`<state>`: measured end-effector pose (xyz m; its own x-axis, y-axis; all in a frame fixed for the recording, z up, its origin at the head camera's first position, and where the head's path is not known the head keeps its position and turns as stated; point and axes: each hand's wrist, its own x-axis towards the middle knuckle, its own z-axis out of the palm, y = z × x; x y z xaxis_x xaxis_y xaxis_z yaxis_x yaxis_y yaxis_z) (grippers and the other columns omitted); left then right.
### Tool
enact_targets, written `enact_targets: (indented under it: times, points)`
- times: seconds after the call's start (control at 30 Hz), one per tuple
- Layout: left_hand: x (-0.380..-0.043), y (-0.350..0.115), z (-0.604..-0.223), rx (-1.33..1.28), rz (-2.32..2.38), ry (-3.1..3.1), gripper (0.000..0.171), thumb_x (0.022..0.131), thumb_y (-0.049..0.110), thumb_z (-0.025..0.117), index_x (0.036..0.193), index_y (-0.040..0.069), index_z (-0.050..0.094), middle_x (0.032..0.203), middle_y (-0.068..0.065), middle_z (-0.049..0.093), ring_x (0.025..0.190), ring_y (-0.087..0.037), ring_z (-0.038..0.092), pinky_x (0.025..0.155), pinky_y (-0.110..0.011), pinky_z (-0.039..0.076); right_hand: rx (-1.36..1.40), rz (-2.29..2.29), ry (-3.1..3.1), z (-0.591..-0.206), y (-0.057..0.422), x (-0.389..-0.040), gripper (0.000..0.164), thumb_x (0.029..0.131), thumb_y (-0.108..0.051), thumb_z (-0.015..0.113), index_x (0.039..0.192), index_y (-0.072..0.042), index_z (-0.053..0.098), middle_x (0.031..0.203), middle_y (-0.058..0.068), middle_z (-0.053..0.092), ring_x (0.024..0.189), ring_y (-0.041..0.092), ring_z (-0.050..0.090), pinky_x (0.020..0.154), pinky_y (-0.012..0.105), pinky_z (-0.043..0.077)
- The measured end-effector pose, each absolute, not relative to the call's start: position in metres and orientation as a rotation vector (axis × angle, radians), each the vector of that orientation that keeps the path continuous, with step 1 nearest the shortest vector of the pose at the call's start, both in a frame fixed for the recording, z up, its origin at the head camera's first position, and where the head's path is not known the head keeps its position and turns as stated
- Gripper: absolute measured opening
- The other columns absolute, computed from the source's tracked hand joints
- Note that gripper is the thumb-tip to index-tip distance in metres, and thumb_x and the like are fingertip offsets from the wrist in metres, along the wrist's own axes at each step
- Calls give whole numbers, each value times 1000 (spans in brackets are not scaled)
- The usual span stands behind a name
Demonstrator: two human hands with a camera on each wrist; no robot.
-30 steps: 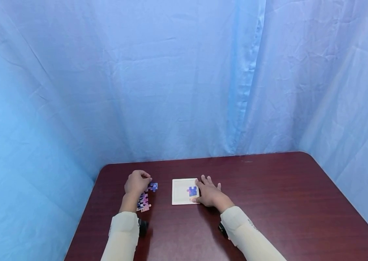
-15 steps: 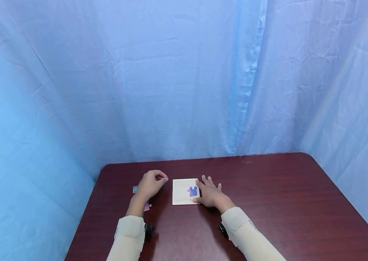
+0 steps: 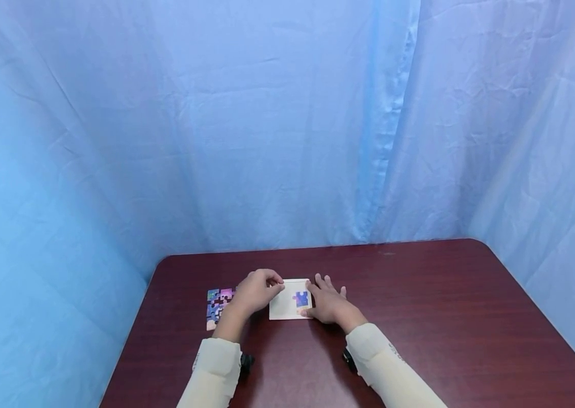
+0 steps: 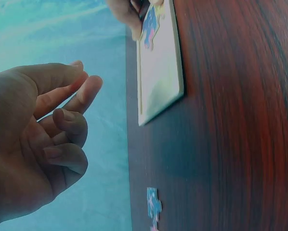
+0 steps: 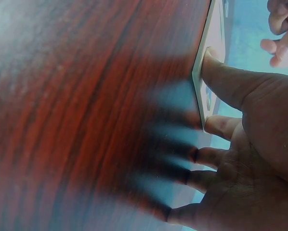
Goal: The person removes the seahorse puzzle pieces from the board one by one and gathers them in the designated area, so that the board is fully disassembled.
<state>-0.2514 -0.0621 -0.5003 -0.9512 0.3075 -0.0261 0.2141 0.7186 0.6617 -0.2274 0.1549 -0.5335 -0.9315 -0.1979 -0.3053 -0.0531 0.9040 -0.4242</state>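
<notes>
My left hand (image 3: 252,293) hovers over the left edge of a white square puzzle tray (image 3: 281,309). Its thumb and forefinger come close together, other fingers loosely curled, and no piece shows between them. My right hand (image 3: 329,305) rests at the tray's right side, fingers spread and fairly straight, thumb and forefinger touching the edge. A blue puzzle piece (image 3: 302,298) lies inside the tray near that hand, with a pale orange piece beside it partly hidden by the thumb. Left of the tray lie several joined puzzle pieces (image 3: 213,311), partly covered by my left hand.
The dark red wooden table (image 3: 420,317) carries the tray and pieces. Light blue curtains (image 3: 287,141) hang around its back and sides. A blue starry puzzle piece (image 4: 153,203) lies on the table in the left wrist view.
My left hand has moved right, from above the loose pieces to the tray's left edge, uncovering pieces at the far left. The right hand and tray have hardly moved.
</notes>
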Motion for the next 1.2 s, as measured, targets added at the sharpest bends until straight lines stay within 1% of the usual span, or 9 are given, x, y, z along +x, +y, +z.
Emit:
enact_targets:
  times: [0.1, 0.27, 0.47, 0.57, 0.73, 0.83, 0.9, 1.03, 1.2]
  points:
    - [-250, -56, -501, 441, 1022, 2790, 11, 101, 27, 72, 103, 18, 78, 95, 2, 73, 77, -12, 61, 72, -33, 52, -194, -592, 2724, -533, 155, -227, 80, 99, -40, 73, 165, -12, 36, 177, 19, 17, 166, 43, 10, 125, 77, 12]
    - [-247, -47, -504, 436, 994, 2789, 11, 100, 28, 72, 103, 20, 78, 100, 1, 75, 81, -13, 62, 77, -36, 55, -196, -589, 2720, -532, 155, -226, 79, 100, -37, 72, 165, -10, 36, 177, 20, 17, 165, 43, 11, 124, 77, 12]
    - [-244, -36, -513, 481, 945, 2806, 13, 99, 26, 73, 105, 16, 79, 105, -2, 78, 92, -18, 69, 83, -42, 57, -204, -575, 2715, -533, 155, -226, 80, 100, -42, 71, 165, -13, 35, 178, 18, 15, 166, 42, 9, 124, 77, 12]
    - [-244, -28, -517, 498, 916, 2838, 13, 97, 25, 75, 103, 15, 80, 106, -4, 79, 97, -21, 71, 84, -45, 58, -207, -574, 2712, -534, 156, -227, 81, 100, -43, 71, 166, -12, 34, 178, 18, 14, 166, 42, 8, 124, 77, 12]
    - [-244, -13, -519, 484, 885, 2859, 16, 97, 22, 74, 106, 11, 81, 110, -9, 78, 99, -23, 73, 85, -49, 59, -200, -591, 2704, -539, 157, -231, 82, 101, -41, 71, 167, -13, 32, 178, 18, 11, 167, 41, 4, 126, 76, 9]
    - [-244, -5, -523, 468, 824, 2885, 18, 95, 20, 74, 108, 9, 81, 112, -9, 78, 100, -24, 74, 86, -49, 60, -194, -589, 2696, -539, 158, -230, 82, 101, -42, 70, 167, -14, 31, 179, 17, 9, 167, 40, 2, 126, 75, 9]
    - [-244, -2, -525, 442, 780, 2889, 21, 94, 20, 75, 111, 8, 80, 114, -11, 76, 101, -25, 74, 86, -50, 60, -198, -594, 2699, -537, 158, -229, 82, 101, -43, 70, 167, -14, 32, 179, 17, 10, 167, 40, 3, 126, 76, 9]
    - [-242, 3, -526, 415, 696, 2890, 27, 93, 23, 78, 115, 8, 79, 118, -13, 71, 95, -26, 72, 84, -52, 60, -199, -591, 2709, -535, 158, -227, 81, 100, -43, 71, 166, -13, 35, 178, 18, 12, 167, 40, 6, 125, 76, 8]
    - [-243, 6, -527, 406, 635, 2918, 27, 91, 23, 81, 114, 9, 79, 118, -14, 69, 89, -25, 70, 82, -52, 60, -196, -610, 2710, -543, 159, -231, 83, 100, -44, 71, 167, -14, 32, 179, 18, 9, 167, 41, 2, 125, 77, 6]
